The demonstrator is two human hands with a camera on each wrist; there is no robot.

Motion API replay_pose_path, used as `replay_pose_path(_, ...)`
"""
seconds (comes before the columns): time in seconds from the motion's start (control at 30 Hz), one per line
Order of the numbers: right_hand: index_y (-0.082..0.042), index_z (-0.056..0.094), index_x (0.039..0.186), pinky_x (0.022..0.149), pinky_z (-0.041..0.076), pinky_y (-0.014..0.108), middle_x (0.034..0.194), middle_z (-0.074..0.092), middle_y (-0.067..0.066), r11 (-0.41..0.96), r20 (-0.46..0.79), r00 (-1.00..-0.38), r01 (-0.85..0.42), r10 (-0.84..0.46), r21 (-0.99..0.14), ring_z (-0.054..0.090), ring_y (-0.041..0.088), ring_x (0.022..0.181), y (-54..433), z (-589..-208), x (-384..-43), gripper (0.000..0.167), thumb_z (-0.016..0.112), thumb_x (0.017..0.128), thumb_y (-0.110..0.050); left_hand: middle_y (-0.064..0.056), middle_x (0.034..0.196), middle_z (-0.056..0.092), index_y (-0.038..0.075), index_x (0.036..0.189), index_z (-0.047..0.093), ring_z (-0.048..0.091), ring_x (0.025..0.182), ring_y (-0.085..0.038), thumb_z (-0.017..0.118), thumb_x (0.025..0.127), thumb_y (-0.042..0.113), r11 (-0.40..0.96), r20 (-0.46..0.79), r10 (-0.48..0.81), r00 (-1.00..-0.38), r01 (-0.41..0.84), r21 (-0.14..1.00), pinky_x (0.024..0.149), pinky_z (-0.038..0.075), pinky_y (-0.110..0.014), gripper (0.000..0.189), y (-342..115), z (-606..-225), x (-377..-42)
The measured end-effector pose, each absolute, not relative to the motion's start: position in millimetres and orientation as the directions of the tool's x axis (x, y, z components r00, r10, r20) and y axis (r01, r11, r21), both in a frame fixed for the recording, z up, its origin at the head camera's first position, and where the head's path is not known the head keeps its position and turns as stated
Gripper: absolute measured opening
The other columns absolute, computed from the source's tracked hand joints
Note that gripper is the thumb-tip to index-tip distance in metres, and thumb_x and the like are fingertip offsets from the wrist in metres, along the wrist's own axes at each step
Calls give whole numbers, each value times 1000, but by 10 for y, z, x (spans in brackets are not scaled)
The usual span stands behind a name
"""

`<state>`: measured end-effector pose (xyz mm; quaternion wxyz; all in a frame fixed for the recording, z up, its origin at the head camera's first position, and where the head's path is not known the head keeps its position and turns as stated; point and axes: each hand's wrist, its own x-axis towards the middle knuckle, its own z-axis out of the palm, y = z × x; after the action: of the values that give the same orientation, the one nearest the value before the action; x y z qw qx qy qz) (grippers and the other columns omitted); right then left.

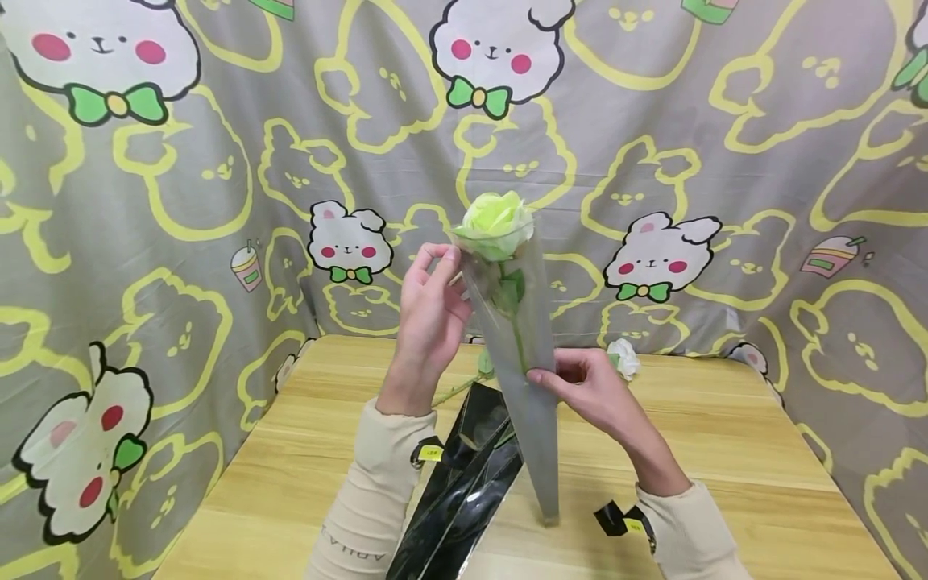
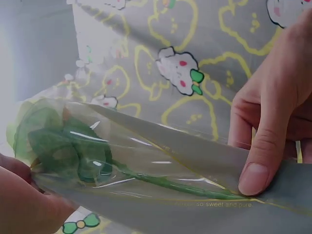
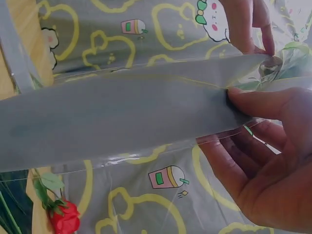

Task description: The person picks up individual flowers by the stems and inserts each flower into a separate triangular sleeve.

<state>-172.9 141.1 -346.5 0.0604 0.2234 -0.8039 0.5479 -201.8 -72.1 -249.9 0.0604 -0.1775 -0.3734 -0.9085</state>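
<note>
A pale green rose (image 1: 496, 213) stands inside a tapered grey-and-clear flower sleeve (image 1: 532, 427), its bloom at the wide top opening. The sleeve hangs nearly upright over the table, narrow end down. My left hand (image 1: 435, 302) pinches the sleeve's upper left edge, just below the bloom. Lower down, my right hand (image 1: 594, 387) grips the sleeve from the right, thumb on its front and fingers behind. In the left wrist view the green stem (image 2: 185, 187) runs through the clear panel to the right thumb, near small printed lettering.
Black flower sleeves (image 1: 457, 491) lie on the wooden table (image 1: 689, 451), under and left of the held one. A white flower (image 1: 623, 358) lies at the back. The right wrist view shows a red rose (image 3: 65, 217). A patterned curtain (image 1: 652, 161) surrounds the table.
</note>
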Motion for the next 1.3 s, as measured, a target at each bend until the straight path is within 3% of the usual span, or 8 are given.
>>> replay_pose_path(0.3, -1, 76, 109, 70, 59, 31, 97, 77, 7, 320, 308, -886, -421, -348, -849, 74, 16, 81, 1345, -3689, -1693, 24, 82, 90, -15, -6, 105, 62, 10, 98, 55, 64, 82, -14, 48, 109, 8, -695, 357, 6, -934, 253, 673, 72, 54, -27, 14, -695, -2499, -2054)
replay_pose_path(0.43, -4, 73, 118, 74, 59, 30, 104, 76, 9, 334, 312, -894, -415, -320, -846, 72, 17, 88, 1348, -3653, -1695, 32, 80, 92, -20, -2, 89, 65, 12, 96, 55, 62, 75, -11, 52, 108, 8, -634, 345, 18, -939, 256, 730, 63, 50, -23, 13, -662, -2523, -2062)
replay_pose_path(0.57, 1, 65, 131, 80, 61, 35, 114, 70, 17, 161, 423, -886, -453, -187, -877, 72, 21, 94, 1385, -3387, -1721, 35, 70, 100, -14, 1, 72, 60, 13, 96, 56, 57, 71, -11, 56, 106, 9, -554, 345, 39, -938, 267, 789, 58, 43, -22, 11, -639, -2574, -2064)
replay_pose_path(0.7, 10, 69, 118, 73, 61, 39, 104, 73, 16, -18, 564, -826, -564, 6, -826, 73, 21, 86, 1366, -3100, -1756, 23, 67, 99, -4, 1, 81, 61, 14, 96, 58, 56, 82, -12, 57, 106, 8, -480, 358, 66, -931, 284, 830, 56, 36, -23, 11, -622, -2636, -2053)
replay_pose_path(0.8, 10, 74, 106, 66, 61, 38, 95, 76, 8, -13, 616, -782, -620, 95, -785, 73, 17, 78, 1319, -2979, -1773, 16, 73, 95, -2, 1, 90, 60, 15, 96, 60, 54, 90, -11, 58, 105, 8, -432, 365, 86, -927, 295, 852, 56, 31, -25, 12, -612, -2670, -2046)
replay_pose_path(1.07, 7, 78, 101, 62, 60, 33, 92, 77, 8, 90, 674, -705, -674, 220, -734, 74, 14, 73, 1311, -2884, -1779, 14, 77, 91, -3, -5, 98, 76, 10, 96, 64, 71, 82, -16, 63, 102, 5, -417, 387, 20, -922, 344, 841, 67, 58, -31, 8, -656, -2661, -2013)
replay_pose_path(1.2, 6, 78, 102, 62, 60, 33, 93, 77, 6, 111, 661, -716, -655, 225, -747, 74, 13, 74, 1323, -2878, -1769, 15, 78, 91, -5, -12, 109, 76, 10, 98, 64, 74, 92, -18, 62, 103, 8, -426, 374, 35, -927, 325, 844, 72, 59, -31, 6, -683, -2652, -1992)
replay_pose_path(1.3, 5, 79, 102, 62, 60, 32, 93, 76, 6, 127, 664, -716, -654, 215, -746, 74, 13, 74, 1297, -2870, -1767, 15, 78, 91, -5, -13, 108, 75, 4, 111, 67, 72, 96, -20, 61, 104, 11, -430, 345, 68, -936, 285, 857, 76, 59, -30, 11, -702, -2692, -1998)
